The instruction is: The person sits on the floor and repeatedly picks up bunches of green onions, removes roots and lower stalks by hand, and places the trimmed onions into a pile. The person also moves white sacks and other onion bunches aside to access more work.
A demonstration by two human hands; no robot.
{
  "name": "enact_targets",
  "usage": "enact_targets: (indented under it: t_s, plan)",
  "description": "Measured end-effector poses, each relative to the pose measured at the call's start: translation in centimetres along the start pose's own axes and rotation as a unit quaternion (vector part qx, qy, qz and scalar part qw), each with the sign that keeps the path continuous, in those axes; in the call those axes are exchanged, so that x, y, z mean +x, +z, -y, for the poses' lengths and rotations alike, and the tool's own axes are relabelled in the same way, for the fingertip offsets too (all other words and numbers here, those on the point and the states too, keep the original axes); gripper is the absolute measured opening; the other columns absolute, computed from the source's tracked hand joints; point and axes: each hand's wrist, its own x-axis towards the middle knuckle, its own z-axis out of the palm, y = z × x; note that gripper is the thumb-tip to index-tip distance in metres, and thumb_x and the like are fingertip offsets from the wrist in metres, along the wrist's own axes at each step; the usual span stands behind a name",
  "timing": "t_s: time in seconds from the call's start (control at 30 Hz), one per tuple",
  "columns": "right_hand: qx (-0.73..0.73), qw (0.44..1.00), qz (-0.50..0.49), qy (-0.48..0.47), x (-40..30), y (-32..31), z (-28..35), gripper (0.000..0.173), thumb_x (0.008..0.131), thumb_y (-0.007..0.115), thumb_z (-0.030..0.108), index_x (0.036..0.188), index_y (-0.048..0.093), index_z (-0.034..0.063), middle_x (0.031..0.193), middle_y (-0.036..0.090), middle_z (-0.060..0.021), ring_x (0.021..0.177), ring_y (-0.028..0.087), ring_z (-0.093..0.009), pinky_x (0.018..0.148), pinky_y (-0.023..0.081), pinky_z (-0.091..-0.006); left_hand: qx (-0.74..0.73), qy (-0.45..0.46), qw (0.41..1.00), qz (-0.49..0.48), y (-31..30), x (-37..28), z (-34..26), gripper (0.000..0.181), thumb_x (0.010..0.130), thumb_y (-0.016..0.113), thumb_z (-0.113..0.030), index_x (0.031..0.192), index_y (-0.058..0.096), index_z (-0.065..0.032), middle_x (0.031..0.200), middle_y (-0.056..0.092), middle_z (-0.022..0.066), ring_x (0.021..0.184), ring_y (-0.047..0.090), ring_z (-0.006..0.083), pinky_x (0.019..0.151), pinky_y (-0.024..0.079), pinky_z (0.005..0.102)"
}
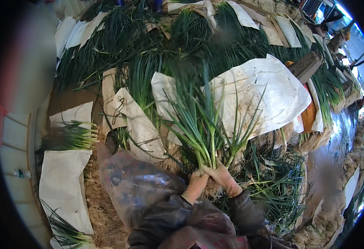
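Observation:
Before my lap, my left hand [197, 184] and my right hand [224, 180] meet around the lower stalks of a bunch of long green onions [202, 146]. Its green leaves fan upward, and pale roots hang below my hands. A few more green onions [236, 151] stand just right of the bunch, their leaves spread. Behind the bunch lies a large soiled white sheet [259, 93]. A narrower white strip [143, 126] lies to the left. Some of my fingers are hidden behind the stalks and each other.
Loose green leaves [278, 186] are heaped at my right. Rows of green onion bunches [116, 31] with pale wraps lie across the far side. More bunches [73, 137] and a white wrap [65, 183] are at the left, a plastic bottle [22, 173] beyond them. A wooden block [306, 67] rests on the sheet.

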Motion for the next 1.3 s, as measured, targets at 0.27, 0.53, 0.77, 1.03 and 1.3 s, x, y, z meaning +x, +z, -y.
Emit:
enact_targets:
  t_s: [0.27,0.53,0.77,1.03,1.3]
  plan:
    - [-0.22,0.966,-0.051,0.126,1.7,-1.4,10.7,0.036,0.081,0.071,0.023,0.103,0.062,-0.0042,0.074,0.056,-0.0012,0.068,0.055,-0.013,0.06,0.05,-0.0255,-0.168,0.014,0.984,-0.06,-2.3,-5.1,-3.6,0.024,0.096,0.057,-0.019,0.11,0.065,-0.0015,0.091,0.065,0.001,0.079,0.055,0.0063,0.07,0.048,0.0235]
    - [-0.74,0.579,-0.314,-0.137,7.9,-9.2,13.1,0.073,0.083,0.065,0.052,0.13,0.048,-0.0023,0.098,0.064,-0.0136,0.081,0.063,-0.022,0.072,0.054,-0.04,-0.357,0.011,0.929,0.102,-2.0,-8.4,-4.4,0.055,0.099,0.048,-0.007,0.149,0.027,-0.0098,0.132,0.052,0.0089,0.104,0.057,0.014,0.087,0.049,0.0281]
    - [-0.607,0.756,-0.126,-0.209,2.7,2.5,3.4,0.038,0.096,0.049,0.04,0.08,0.061,0.0069,0.068,0.064,-0.0153,0.062,0.065,-0.027,0.051,0.049,-0.0369,-0.049,0.09,0.994,-0.023,0.1,-8.1,-2.3,0.059,0.096,0.058,-0.013,0.148,0.031,-0.0075,0.132,0.051,0.0014,0.114,0.048,0.009,0.097,0.037,0.0223]
    - [-0.343,0.861,-0.223,-0.3,-7.2,2.3,7.0,0.033,0.097,0.052,0.024,0.068,0.055,0.0085,0.054,0.054,-0.0033,0.046,0.052,-0.016,0.042,0.04,-0.0288,-0.233,0.049,0.971,-0.014,-1.4,-8.7,-4.2,0.054,0.099,0.05,-0.015,0.149,0.028,-0.0137,0.099,0.059,-0.0015,0.081,0.054,0.0049,0.069,0.045,0.0182]
    - [-0.581,0.803,-0.096,0.092,-8.8,-6.7,5.2,0.069,0.089,0.047,0.065,0.119,0.059,0.0042,0.089,0.069,-0.0128,0.079,0.069,-0.02,0.064,0.053,-0.0289,-0.504,-0.105,0.855,0.056,-2.2,-10.7,-4.3,0.028,0.099,0.048,-0.04,0.109,0.053,-0.0141,0.068,0.044,-0.0036,0.052,0.039,0.0079,0.047,0.034,0.0235]
